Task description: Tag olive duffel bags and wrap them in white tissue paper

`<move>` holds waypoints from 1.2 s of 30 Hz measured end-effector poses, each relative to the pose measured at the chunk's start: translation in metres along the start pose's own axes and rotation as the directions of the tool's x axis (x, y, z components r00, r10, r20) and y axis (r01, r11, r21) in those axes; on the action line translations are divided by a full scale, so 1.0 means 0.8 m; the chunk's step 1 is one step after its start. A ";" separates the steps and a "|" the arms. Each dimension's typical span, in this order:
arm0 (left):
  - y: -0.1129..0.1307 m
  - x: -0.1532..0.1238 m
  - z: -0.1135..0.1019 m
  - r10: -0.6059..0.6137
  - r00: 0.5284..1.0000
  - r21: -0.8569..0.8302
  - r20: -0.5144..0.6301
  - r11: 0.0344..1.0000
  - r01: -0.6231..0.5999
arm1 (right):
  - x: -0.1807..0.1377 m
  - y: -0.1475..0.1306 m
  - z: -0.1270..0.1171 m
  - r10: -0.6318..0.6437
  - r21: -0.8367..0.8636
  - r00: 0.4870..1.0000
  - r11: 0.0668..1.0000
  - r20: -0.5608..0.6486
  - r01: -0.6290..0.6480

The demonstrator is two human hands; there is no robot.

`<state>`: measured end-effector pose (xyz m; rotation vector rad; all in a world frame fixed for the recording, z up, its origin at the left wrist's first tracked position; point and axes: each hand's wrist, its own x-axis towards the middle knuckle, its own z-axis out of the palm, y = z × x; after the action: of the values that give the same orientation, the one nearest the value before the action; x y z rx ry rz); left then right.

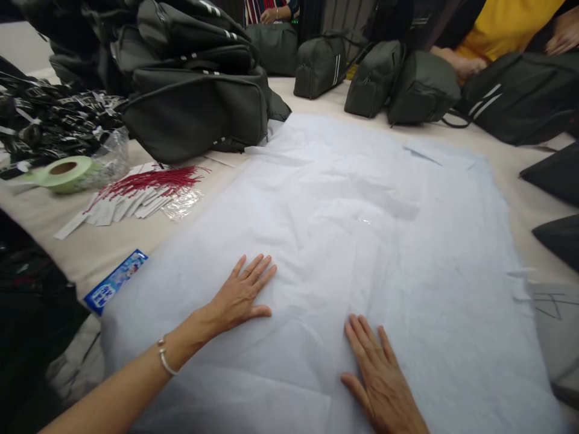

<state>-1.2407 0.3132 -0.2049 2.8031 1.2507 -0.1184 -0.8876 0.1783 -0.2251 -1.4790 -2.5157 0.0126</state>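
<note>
A large stack of thin white sheets [316, 253], slightly wrinkled, is spread over the table in front of me. My left hand [239, 295] lies flat on it left of the middle, fingers spread, with a bracelet [166, 357] on the wrist. Further right and nearer to me, my right hand [380, 377] rests on the same sheets, its fingers stretched out and its thumb apart. Neither hand holds anything.
Dark green bags [199, 108] are piled at the back left; more bags [321, 63] line the far edge. White tags with red strings [149, 184], a pale green tape roll [66, 172], black straps [49, 120] and a blue packet [115, 280] lie left. Other people stand beyond.
</note>
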 end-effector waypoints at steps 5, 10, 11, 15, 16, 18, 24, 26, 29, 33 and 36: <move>0.003 -0.020 0.007 -0.062 0.998 0.010 -0.013 0.998 0.062 | -0.015 -0.006 0.003 -0.062 -0.073 0.998 0.995 0.021 0.063; 0.009 -0.023 0.007 -0.074 0.997 0.024 -0.017 0.997 0.075 | -0.030 -0.002 0.000 -0.117 -0.114 0.993 0.987 -0.004 0.116; 0.011 -0.025 0.006 -0.075 0.997 0.025 -0.011 0.997 0.076 | -0.032 -0.003 0.000 -0.120 -0.115 0.993 0.986 -0.014 0.118; 0.016 -0.034 0.000 -0.088 0.995 0.015 0.056 0.996 0.087 | -0.030 -0.015 -0.009 -0.063 -0.096 0.996 0.994 -0.068 0.056; 0.018 -0.037 -0.001 -0.091 0.993 0.013 0.072 0.996 0.090 | -0.028 -0.022 -0.012 -0.046 -0.087 0.996 0.995 -0.078 0.039; 0.021 -0.044 -0.002 -0.090 0.992 0.011 0.089 0.996 0.090 | -0.025 -0.040 -0.018 -0.024 -0.067 0.996 0.998 -0.088 0.019; 0.022 -0.063 -0.004 -0.061 0.996 -0.010 0.067 0.998 0.062 | -0.033 -0.095 -0.008 -0.015 -0.016 0.999 1.000 -0.030 0.014; 0.026 -0.064 -0.011 -0.067 0.996 -0.029 0.066 0.997 0.069 | -0.039 -0.104 0.003 -0.024 0.000 1.000 1.000 0.012 0.024; 0.050 -0.061 -0.025 -0.050 0.998 -0.055 0.033 0.997 0.052 | -0.043 -0.105 0.014 -0.019 0.001 0.999 1.000 0.049 0.019; 0.109 -0.059 -0.024 0.141 0.990 -0.183 -0.026 0.973 -0.143 | -0.042 -0.105 0.011 -0.039 -0.048 0.998 0.998 0.039 0.041; 0.139 -0.065 -0.006 0.223 0.975 -0.280 -0.010 0.935 -0.217 | -0.046 -0.112 0.003 -0.031 -0.091 1.000 0.995 0.000 0.031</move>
<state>-1.1923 0.2009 -0.1912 2.6601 0.8614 0.0385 -0.9483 0.1025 -0.2239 -1.4723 -2.5693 -0.1093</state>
